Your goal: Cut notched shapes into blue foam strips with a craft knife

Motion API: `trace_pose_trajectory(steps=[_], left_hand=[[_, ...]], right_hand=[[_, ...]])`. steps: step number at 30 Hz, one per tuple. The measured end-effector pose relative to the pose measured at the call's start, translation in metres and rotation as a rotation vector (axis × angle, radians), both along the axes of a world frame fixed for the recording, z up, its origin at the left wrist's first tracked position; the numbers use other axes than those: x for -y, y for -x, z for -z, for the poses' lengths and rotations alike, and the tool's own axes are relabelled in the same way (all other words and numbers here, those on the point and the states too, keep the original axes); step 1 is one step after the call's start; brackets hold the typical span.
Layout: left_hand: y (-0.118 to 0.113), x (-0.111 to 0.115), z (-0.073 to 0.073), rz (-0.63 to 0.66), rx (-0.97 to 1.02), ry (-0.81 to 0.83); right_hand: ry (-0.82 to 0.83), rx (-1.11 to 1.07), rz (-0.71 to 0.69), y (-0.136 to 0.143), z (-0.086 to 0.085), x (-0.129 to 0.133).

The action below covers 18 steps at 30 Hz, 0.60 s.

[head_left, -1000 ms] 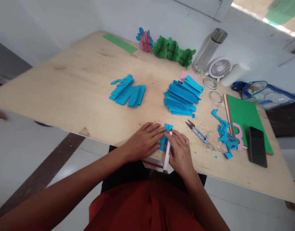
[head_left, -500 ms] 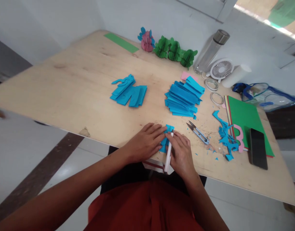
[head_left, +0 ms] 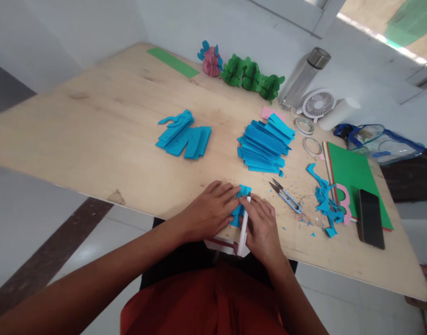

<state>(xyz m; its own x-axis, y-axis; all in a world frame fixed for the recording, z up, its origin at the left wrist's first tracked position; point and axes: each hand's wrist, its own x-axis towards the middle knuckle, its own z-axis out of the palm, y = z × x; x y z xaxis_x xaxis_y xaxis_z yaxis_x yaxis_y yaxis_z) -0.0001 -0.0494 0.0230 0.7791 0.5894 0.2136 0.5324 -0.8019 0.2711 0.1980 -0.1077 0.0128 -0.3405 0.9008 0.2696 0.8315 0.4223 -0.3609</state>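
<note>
At the table's front edge, a small piece of blue paper (head_left: 245, 190) lies partly covered by both hands. My left hand (head_left: 211, 211) rests flat on its left side, fingers stretched out and pressing it down. My right hand (head_left: 264, 225) grips a white pen (head_left: 243, 232), whose dark tip points away from me at the paper's right side. The fingers of both hands almost meet over the sheet, hiding most of its surface. To the right of my right hand lie blue-handled thread snips (head_left: 286, 197), blades apart.
Cut blue pieces form a left pile (head_left: 185, 137) and a right pile (head_left: 264, 144). Blue scraps (head_left: 327, 202), a phone (head_left: 371, 218) and green paper sheets (head_left: 355, 172) lie right. Along the wall stand green paper figures (head_left: 250, 77), a bottle (head_left: 300, 83) and a fan (head_left: 318, 103).
The view has shifted slightly. Both hands, the pen and the blue paper keep nearly the same arrangement, with the pen tip still at the paper's right side.
</note>
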Motion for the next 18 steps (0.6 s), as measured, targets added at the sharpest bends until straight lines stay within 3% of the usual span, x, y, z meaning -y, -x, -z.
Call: trace_pose_trajectory(steps=[18], left_hand=[[0.0024, -0.0006, 0.0053, -0.002, 0.006, -0.015]], right_hand=[[-0.002, 0.004, -0.006, -0.0001, -0.0011, -0.0005]])
